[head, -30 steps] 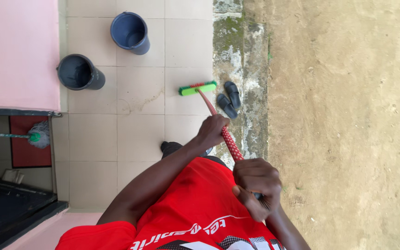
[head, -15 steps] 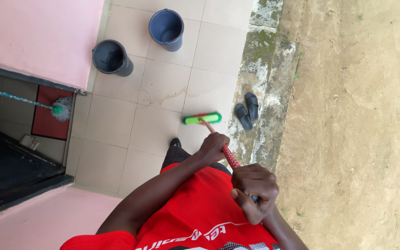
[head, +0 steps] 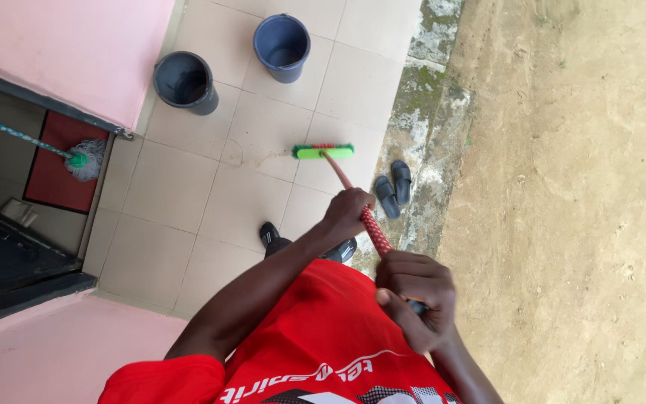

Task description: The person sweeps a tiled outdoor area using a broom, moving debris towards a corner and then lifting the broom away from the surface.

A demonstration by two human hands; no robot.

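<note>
Broom head bright green w/ red bristles, handle red w/ white dots; shirt red w/ white print; two buckets dark grey-blue; slippers dark; wall pink; floor tiles cream.

Open tiles lie around the green broom head. Two dark buckets stand farther along the floor near the pink wall; a pair of slippers sits just beside, on the mossy edge.
</note>
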